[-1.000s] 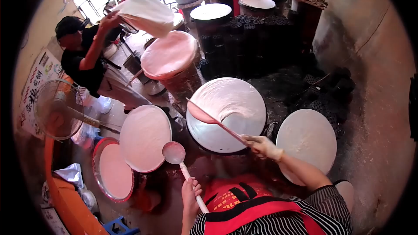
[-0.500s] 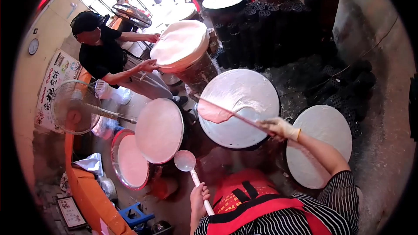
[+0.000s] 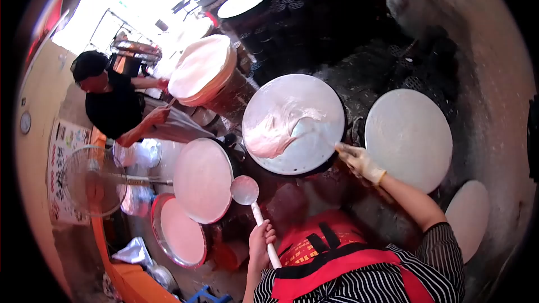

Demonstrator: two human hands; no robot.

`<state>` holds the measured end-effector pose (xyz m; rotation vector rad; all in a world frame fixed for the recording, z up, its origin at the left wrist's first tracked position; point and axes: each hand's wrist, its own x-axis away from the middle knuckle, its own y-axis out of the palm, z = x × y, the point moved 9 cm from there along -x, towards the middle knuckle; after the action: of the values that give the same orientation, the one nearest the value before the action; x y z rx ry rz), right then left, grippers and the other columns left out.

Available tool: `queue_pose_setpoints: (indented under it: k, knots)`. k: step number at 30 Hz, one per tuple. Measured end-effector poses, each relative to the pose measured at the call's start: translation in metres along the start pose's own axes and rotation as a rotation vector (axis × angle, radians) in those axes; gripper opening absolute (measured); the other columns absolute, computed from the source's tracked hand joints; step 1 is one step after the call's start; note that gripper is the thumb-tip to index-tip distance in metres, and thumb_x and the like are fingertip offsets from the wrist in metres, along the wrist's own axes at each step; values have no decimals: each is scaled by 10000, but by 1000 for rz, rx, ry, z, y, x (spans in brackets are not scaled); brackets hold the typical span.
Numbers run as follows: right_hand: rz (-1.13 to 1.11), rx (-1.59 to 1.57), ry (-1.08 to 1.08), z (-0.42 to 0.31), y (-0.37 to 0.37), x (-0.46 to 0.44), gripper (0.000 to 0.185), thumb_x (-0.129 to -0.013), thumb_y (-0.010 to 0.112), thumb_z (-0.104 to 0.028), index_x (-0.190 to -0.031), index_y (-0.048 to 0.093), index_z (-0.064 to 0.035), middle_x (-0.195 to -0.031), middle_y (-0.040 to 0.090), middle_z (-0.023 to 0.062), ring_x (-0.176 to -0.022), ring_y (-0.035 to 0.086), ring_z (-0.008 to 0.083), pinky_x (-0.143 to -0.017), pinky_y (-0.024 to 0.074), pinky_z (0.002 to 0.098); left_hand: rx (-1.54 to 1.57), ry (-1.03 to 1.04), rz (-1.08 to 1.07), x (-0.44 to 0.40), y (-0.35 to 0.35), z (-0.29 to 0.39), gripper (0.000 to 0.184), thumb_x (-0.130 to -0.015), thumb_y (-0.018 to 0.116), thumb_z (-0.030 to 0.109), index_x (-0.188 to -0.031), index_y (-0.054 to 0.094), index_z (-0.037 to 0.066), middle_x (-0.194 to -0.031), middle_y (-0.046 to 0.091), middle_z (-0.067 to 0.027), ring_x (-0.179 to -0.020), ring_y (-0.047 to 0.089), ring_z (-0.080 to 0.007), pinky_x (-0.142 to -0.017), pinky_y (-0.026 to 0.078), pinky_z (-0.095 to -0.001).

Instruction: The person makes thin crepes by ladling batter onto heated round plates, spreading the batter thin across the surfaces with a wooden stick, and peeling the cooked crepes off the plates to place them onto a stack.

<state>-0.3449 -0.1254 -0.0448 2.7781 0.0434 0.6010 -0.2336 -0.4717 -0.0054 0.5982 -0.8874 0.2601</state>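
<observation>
My left hand [image 3: 262, 241] is closed around the pale handle of a ladle [image 3: 245, 190], whose round bowl points away from me beside a batter-covered round surface [image 3: 203, 180]. In a light glove, my right hand [image 3: 361, 164] grips a thin wooden spreading stick [image 3: 384, 194]; its far end is hard to make out. That hand is at the near right edge of a round griddle [image 3: 320, 143]. Wet batter [image 3: 272, 132] lies in a thick curved smear on the griddle's left side, with a thinner layer around it.
A tub of pale batter [image 3: 178, 233] stands at lower left. More round griddles [image 3: 409, 140] sit at right. Another person [image 3: 115, 98] handles a stack of thin round sheets [image 3: 202, 67]. A fan [image 3: 94, 180] stands at left; dark perforated cylinders [image 3: 292, 1] are piled behind.
My right hand has swung the stick round from across the griddle to its near right edge, and the batter smear has shifted. The whole view has turned slightly. The ladle stays in my left hand.
</observation>
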Motion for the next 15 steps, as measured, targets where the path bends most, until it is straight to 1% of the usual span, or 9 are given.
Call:
queue_pose_setpoints:
  k: [1,4,5,7,9,11,12,13,15]
  knots:
    - [156,24,-2,-4,7,7,360,-921,594,-327,-1239,600,-158,-664,485,-101,-440,342,17,-392,298,188,-46,1,-37,-1,2,7,124,-936,509,73,-856,415,65,-687,401,6,-509,335,-40,-388,265,-164]
    - [-7,234,112,23,58,34,360,-929,582,-312,-1260,584,-172,-637,444,-95,-435,331,24,-380,292,203,-200,3,-149,0,-4,29,114,-946,504,95,-891,407,71,-696,392,11,-518,330,-35,-402,266,-157]
    - [-53,195,194,32,69,58,377,-938,566,-299,-1294,558,-174,-629,432,-89,-434,328,21,-378,281,199,-242,4,-168,1,-12,35,116,-947,505,98,-891,407,71,-700,394,11,-519,330,-35,-403,266,-158]
    - [-61,94,153,60,66,95,379,-950,546,-285,-1311,539,-171,-622,418,-85,-434,325,20,-377,274,191,-307,13,-210,3,-24,50,120,-949,506,104,-892,406,72,-708,398,10,-522,329,-34,-405,266,-160]
    - [85,156,159,69,62,149,380,-955,540,-272,-1320,529,-168,-616,409,-78,-429,320,23,-366,258,191,-350,14,-235,2,-48,61,124,-955,504,116,-891,407,72,-714,399,11,-524,328,-33,-405,268,-165]
    - [196,-194,142,107,73,168,407,-956,534,-255,-1352,488,-172,-581,393,-64,-407,305,29,-353,249,195,-361,11,-269,1,-74,70,124,-958,502,121,-890,408,76,-711,397,13,-525,329,-33,-405,265,-165]
    - [258,-281,1,132,83,156,436,-956,519,-238,-1381,441,-175,-542,374,-50,-379,292,38,-339,240,203,-344,15,-274,2,-91,75,100,-952,505,116,-908,429,69,-709,398,18,-522,331,-30,-404,262,-159]
    - [18,-781,33,123,141,137,442,-953,494,-212,-1388,419,-180,-517,341,-53,-358,281,46,-329,236,211,-326,18,-277,3,-109,76,79,-946,508,112,-927,450,62,-707,399,23,-518,334,-27,-403,258,-153]
    - [249,-401,-64,108,207,88,438,-927,454,-151,-1363,450,-193,-527,320,-64,-372,301,47,-341,274,218,-297,25,-241,15,-130,83,91,-942,518,113,-893,449,79,-674,371,42,-497,317,-22,-390,238,-152]
